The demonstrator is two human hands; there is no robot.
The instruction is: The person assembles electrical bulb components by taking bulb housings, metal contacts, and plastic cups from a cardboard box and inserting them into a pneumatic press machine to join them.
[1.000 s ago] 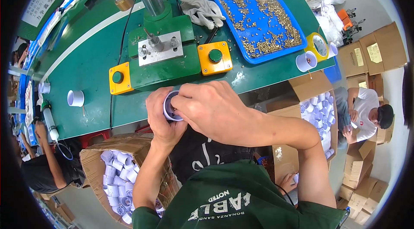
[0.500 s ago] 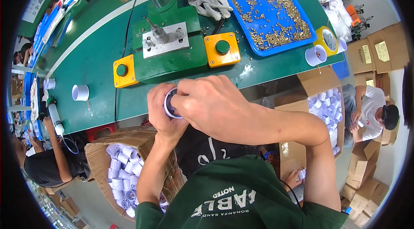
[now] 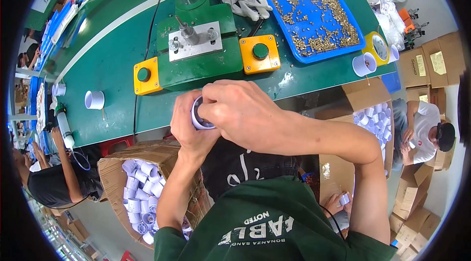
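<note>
My left hand (image 3: 186, 128) is wrapped round a short white plastic cup (image 3: 196, 120), held tilted in front of the bench's near edge. Over its open mouth my right hand (image 3: 240, 113) is bent, thumb and fingers drawn together and reaching inside. Whatever those fingertips hold or touch is hidden by the hand and the cup wall. Just beyond both hands stands a green press base (image 3: 201, 67) with a metal plate and upright pin (image 3: 188, 34). Yellow button boxes flank it, one at left (image 3: 147, 75) and one at right (image 3: 260, 54).
A blue tray (image 3: 327, 56) of small brass pieces (image 3: 338, 39) lies at the back right, beside grey gloves (image 3: 245, 0). Single white cups (image 3: 94, 99) (image 3: 364, 64) stand on the bench. Cartons of cups flank me, left (image 3: 169, 155) and right (image 3: 333, 170). Other people sit either side.
The bench scene has shifted slightly right and up in the picture. Both hands keep their hold at the cup, with the right fingers still inside its mouth.
</note>
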